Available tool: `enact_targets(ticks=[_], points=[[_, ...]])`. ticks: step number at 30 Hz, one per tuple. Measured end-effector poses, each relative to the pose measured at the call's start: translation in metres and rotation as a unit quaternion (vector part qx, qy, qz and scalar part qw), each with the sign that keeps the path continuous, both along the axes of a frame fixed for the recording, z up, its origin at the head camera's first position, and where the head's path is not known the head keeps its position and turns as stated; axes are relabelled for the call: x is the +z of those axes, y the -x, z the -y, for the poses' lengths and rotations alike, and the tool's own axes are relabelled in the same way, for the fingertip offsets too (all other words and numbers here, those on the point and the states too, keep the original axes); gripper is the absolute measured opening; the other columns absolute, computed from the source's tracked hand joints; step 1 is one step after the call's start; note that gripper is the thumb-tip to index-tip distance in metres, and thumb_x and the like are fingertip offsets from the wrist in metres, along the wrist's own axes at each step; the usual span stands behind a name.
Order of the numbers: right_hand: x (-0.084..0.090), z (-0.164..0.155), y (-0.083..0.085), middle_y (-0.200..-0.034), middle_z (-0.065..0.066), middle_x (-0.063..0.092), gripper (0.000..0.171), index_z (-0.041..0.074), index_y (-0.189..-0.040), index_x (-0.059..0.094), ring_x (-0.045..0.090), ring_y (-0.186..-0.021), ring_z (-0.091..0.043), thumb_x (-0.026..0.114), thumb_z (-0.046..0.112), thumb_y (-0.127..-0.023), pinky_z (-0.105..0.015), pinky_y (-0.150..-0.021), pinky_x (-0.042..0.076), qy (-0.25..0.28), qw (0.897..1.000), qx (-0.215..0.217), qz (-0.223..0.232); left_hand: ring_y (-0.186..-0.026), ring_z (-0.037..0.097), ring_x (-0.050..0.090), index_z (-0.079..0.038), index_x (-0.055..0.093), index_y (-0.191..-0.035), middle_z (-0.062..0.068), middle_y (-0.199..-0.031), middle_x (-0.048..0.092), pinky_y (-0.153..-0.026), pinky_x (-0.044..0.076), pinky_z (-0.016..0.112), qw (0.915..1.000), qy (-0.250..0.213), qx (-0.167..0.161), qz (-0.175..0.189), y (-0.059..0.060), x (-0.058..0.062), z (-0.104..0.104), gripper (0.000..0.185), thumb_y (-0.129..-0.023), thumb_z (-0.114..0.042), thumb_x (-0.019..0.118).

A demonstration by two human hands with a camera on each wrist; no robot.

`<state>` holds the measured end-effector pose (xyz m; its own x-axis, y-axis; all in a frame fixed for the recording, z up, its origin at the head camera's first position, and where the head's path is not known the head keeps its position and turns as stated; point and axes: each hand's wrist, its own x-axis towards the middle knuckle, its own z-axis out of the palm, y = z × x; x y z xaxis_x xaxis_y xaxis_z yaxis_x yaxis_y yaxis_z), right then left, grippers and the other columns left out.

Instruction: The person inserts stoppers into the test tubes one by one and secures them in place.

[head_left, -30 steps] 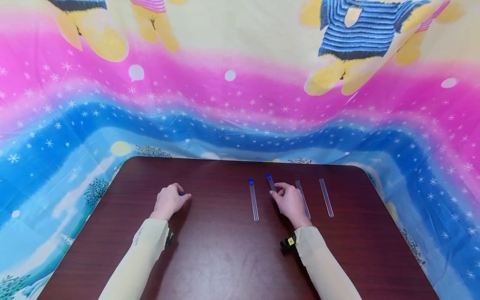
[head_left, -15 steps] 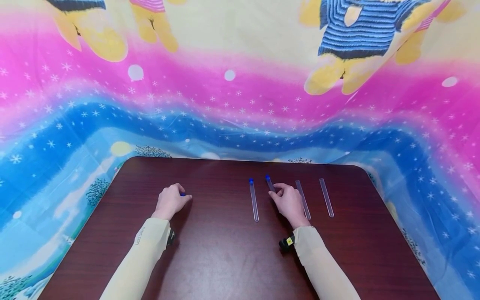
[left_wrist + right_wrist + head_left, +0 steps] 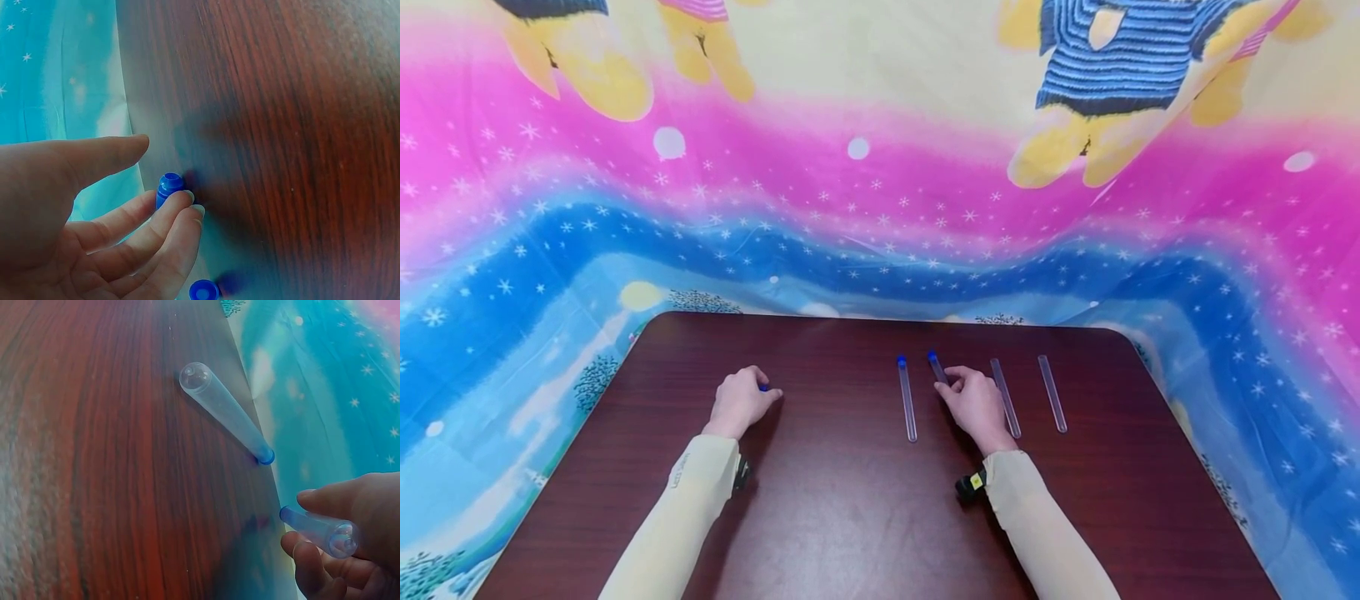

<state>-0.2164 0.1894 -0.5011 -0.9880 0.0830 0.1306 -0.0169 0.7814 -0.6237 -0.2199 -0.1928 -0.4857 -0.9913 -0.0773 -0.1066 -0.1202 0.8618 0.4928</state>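
A clear test tube with a blue cap (image 3: 937,367) is held by my right hand (image 3: 973,408), between thumb and fingers. In the right wrist view the rounded end of this tube (image 3: 342,540) points back toward the camera. Beside it on the table lies another blue-capped test tube (image 3: 907,400). My left hand (image 3: 739,404) is at the left of the table, fingers loosely bent beside a small blue cap (image 3: 170,184). The thumb is apart from that cap, and the fingers partly hide it. A second blue cap (image 3: 204,290) sits nearer the lower edge of the left wrist view.
To the right of my right hand lie two uncapped clear test tubes, one partly behind the hand (image 3: 1003,387) and one farther right (image 3: 1052,393). The dark wooden table (image 3: 850,500) ends at a patterned cloth (image 3: 850,208) along the back and sides.
My right hand and its capped test tube have shifted slightly left, toward the other capped tube. The left hand has hardly moved.
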Motion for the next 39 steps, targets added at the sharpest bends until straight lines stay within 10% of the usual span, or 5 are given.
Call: enact_targets(ticks=[39], points=[[-0.0088, 0.0063, -0.0046, -0.067, 0.005, 0.065, 0.037, 0.008, -0.119, 0.074, 0.059, -0.053, -0.011, 0.08, 0.03, -0.089, -0.034, -0.051, 0.048, -0.005, 0.999, -0.003, 0.049, -0.092, 0.04, 0.064, -0.003, 0.068, -0.096, 0.016, -0.094, 0.068, -0.08, 0.054, 0.052, 0.9994, 0.004, 0.03, -0.016, 0.0068, -0.0064, -0.0011, 0.013, -0.091, -0.015, 0.073]])
